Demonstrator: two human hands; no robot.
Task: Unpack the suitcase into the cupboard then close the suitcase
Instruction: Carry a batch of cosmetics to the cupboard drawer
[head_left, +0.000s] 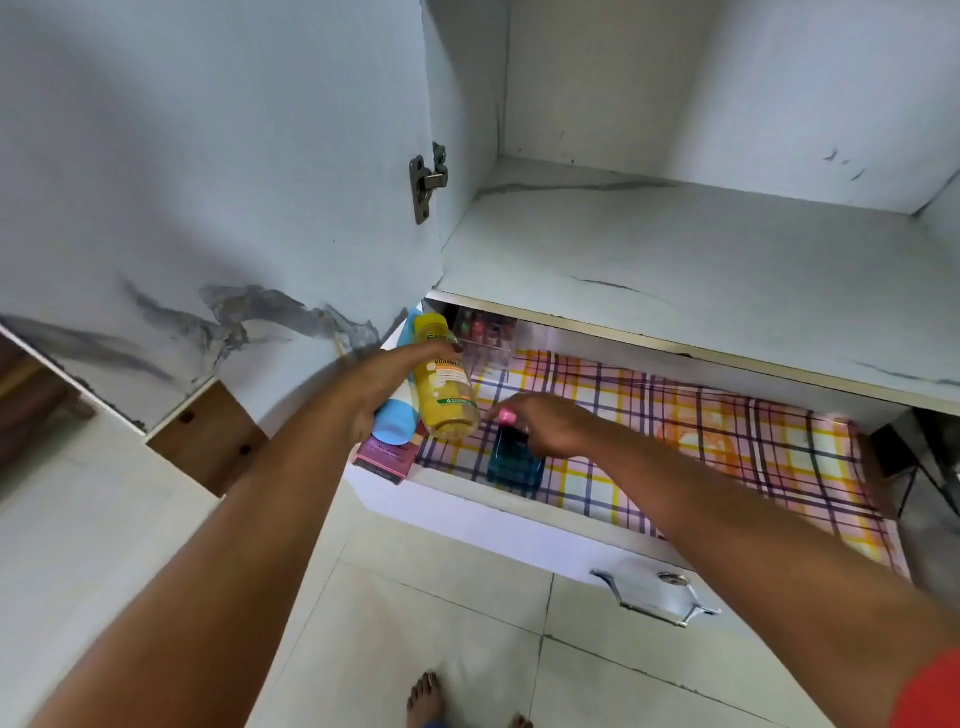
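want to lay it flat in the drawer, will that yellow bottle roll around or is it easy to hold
The yellow bottle looks round-bodied, so laid flat on the checked drawer liner it would probably roll. It appears nearly full of liquid, so likely heavy for its size. The smooth plastic may be slippery; the left hand grips it alongside a blue bottle.

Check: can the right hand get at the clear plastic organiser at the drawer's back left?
Probably not yet. The right hand grips a blue glass bottle, and the left hand, holding a yellow bottle, sits in front of the clear plastic organiser.
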